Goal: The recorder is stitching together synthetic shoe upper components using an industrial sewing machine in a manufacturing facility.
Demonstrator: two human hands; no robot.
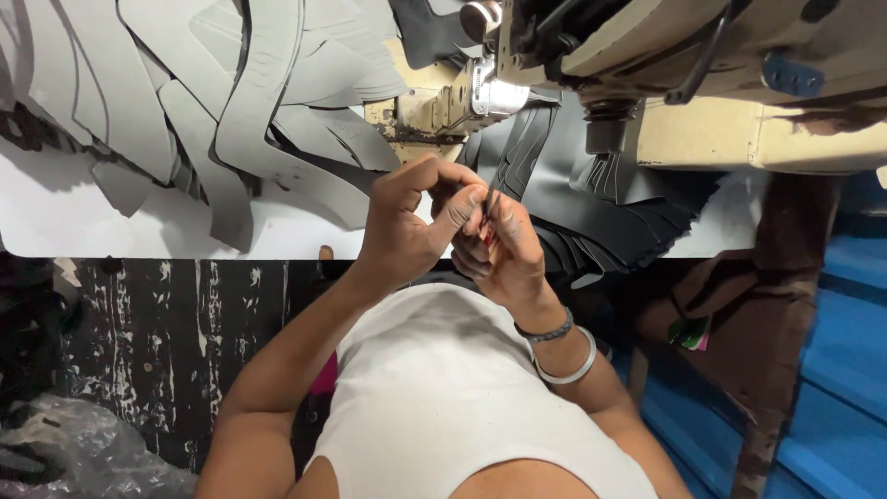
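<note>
My two hands meet in front of my chest, just below the white table's edge. My right hand, with a dark bead band and a silver bangle on the wrist, grips a thin dark metal tool with a red spot near its base. My left hand curls beside it, thumb and forefinger pinched at the tool's upper end. Whether a thread runs between the fingers is too small to tell.
A beige sewing machine stands at the top right, with its lit needle area. Grey cut pieces lie spread over the table's left. A fanned stack of black pieces lies under the machine. Crumpled plastic lies at the lower left, and blue flooring shows on the right.
</note>
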